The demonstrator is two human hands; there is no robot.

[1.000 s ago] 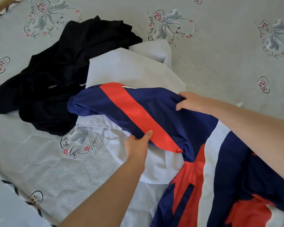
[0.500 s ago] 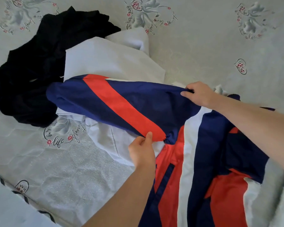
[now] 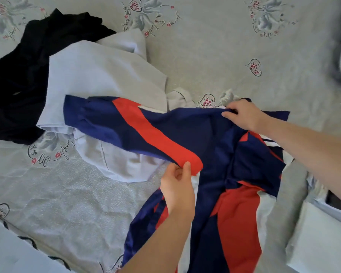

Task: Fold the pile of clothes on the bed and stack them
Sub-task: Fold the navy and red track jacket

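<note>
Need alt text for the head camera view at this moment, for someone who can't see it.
Two hands hold a navy, red and white jacket above a bed: the left hand pinches its near edge, the right hand grips its far edge. A white shirt and black garment lie behind.

The left hand [image 3: 177, 182] reaches in from the near edge, forearm bare, thumb up and fingers curled in a pinch on cloth. The right hand [image 3: 242, 115] comes in from the right, arm stretched farther away, knuckles up, its fingertips [image 3: 227, 113] curled, gripping a fold.
</note>
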